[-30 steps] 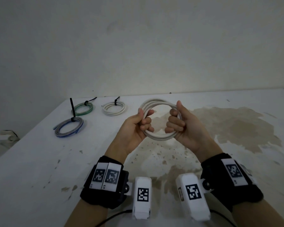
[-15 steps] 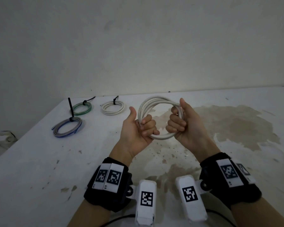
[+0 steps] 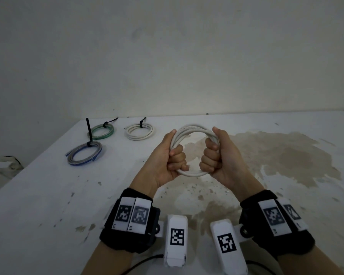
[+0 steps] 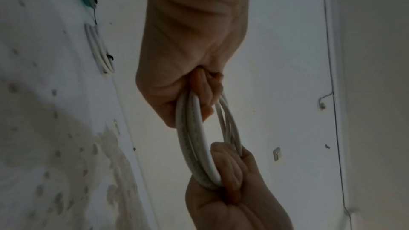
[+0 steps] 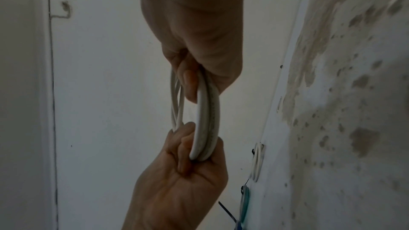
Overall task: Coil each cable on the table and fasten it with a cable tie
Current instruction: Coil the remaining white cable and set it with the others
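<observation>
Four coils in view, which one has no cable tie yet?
The white coil gripped by the left hand and right hand. The green coil, grey-blue coil and smaller white coil on the table each carry a black tie.

Both fists are closing tighter on the white cable coil (image 3: 195,129), the left hand (image 3: 168,155) wrapping its fingers fully through the ring where they were loosely hooked a second ago, its thumb now lying along the rim, while the right hand (image 3: 218,155) is drawing its knuckles inward toward the left.
</observation>
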